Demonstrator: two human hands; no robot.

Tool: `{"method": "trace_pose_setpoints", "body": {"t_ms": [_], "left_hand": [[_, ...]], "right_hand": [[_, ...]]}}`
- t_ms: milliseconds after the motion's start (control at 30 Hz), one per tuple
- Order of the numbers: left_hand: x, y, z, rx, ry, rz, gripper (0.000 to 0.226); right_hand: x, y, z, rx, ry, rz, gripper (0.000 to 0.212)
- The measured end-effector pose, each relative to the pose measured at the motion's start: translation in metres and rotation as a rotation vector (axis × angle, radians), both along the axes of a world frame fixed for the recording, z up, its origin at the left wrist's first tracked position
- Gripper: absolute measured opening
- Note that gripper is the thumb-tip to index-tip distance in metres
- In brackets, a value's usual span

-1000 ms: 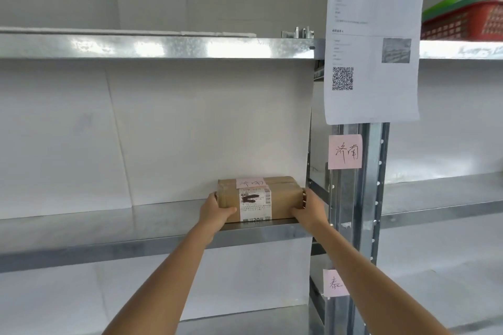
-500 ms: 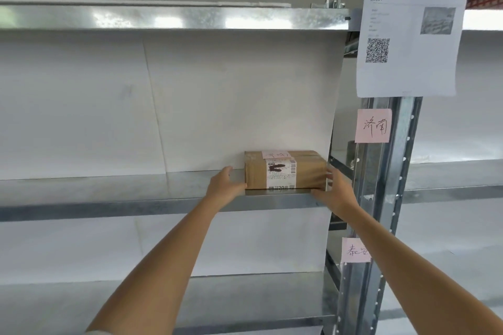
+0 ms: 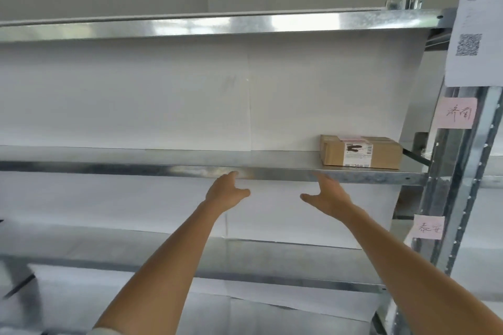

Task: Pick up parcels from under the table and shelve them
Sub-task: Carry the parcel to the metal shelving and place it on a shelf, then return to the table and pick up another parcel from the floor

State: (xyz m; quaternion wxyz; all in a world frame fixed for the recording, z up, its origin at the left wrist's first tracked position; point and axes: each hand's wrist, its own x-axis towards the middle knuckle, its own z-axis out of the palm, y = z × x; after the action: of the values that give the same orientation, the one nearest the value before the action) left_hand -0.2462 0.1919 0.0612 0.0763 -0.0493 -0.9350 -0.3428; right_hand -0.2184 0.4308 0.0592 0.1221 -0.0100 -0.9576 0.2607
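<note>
A brown cardboard parcel [image 3: 360, 152] with a white shipping label and a pink note on top lies flat at the right end of the middle metal shelf [image 3: 163, 168], close to the upright post. My left hand [image 3: 226, 193] hangs empty in front of the shelf's front edge, fingers spread. My right hand [image 3: 326, 196] is also empty and spread, below and to the left of the parcel. Neither hand touches the parcel.
A steel upright post [image 3: 460, 171] at the right carries two pink handwritten notes [image 3: 457, 113] and a printed sheet with a QR code [image 3: 479, 35]. Another metal shelf [image 3: 217, 26] runs above and a lower shelf [image 3: 245, 277] below. White board backs the bays.
Both hands have let go of the parcel and drawn back and to the left, below the shelf edge. The parcel stays on the shelf. My view has swung to the left.
</note>
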Motion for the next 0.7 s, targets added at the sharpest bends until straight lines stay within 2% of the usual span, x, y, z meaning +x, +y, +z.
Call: {"method": "trace_pose_setpoints", "body": {"t_ms": [300, 700], "left_hand": [[0.085, -0.216, -0.027, -0.016, -0.040, 0.270, 0.070], [0.209, -0.506, -0.059, -0.022, -0.122, 0.807, 0.073]], "right_hand": [[0.011, -0.229, -0.017, 0.057, -0.056, 0.345, 0.076], [0.029, -0.575, -0.052, 0.093, -0.114, 0.909, 0.075]]}}
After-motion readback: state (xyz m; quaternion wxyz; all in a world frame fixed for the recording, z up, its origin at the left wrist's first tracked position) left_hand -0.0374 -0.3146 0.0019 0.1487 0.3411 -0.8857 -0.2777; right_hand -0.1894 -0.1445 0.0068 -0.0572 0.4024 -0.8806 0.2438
